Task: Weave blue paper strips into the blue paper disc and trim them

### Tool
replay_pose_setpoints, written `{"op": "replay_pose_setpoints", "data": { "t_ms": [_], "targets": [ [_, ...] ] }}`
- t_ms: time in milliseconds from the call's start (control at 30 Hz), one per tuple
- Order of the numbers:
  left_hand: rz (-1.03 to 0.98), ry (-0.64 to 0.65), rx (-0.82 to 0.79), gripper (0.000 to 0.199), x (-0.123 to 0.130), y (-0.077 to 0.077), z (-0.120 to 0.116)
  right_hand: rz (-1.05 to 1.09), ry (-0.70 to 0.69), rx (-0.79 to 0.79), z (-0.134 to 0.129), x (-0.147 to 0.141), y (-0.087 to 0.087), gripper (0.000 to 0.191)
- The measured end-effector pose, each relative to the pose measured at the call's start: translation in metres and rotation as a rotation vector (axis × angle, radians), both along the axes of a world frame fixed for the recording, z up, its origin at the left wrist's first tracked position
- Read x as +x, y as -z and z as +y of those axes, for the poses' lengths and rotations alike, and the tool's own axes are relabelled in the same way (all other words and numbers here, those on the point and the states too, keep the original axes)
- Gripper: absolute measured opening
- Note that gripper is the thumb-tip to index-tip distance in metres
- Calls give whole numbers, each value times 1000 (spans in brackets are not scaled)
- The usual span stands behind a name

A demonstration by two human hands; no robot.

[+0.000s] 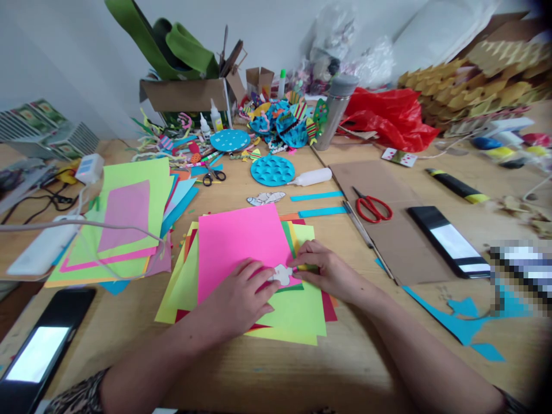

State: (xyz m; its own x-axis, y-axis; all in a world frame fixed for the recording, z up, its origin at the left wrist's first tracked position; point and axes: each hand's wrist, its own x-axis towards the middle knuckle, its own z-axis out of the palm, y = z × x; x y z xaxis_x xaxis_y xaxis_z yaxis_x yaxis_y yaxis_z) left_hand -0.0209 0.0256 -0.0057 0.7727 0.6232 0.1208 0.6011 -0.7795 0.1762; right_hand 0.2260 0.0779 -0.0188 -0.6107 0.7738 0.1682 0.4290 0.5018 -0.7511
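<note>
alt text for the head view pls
Two hands press a small white cutout onto a pink sheet atop stacked coloured paper; the left hand holds it, the right hand grips a pen. Red scissors lie to the right.

white cutout: small, bumpy edge, lies flat on pink paper | pink paper: bright sheet, top of a colourful stack

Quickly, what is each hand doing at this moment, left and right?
Left hand: pressing the white paper cutout flat on the pink paper sheet, not closed around it.
Right hand: pinched on a small yellow-green pen or marker at the cutout's edge.
</note>
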Motion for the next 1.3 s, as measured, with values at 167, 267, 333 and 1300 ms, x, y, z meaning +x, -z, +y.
{"op": "replay_pose_setpoints", "data": {
  "t_ms": [167, 267, 333, 1300],
  "targets": [
    [-10, -2, 3, 41, 0, 1, 0, -15, 7, 0, -1, 0, -1, 19],
    [-10, 1, 8, 42, 0, 1, 0, -19, 9, -3, -1, 0, -2, 19],
    [-7, 2, 9, 41, 0, 1, 0, -19, 7, -4, -1, 0, -2, 19],
    [-14, -4, 31, 40, 1, 0, 0, -25, 5, 2, -1, 0, -2, 18]
  ]
}}
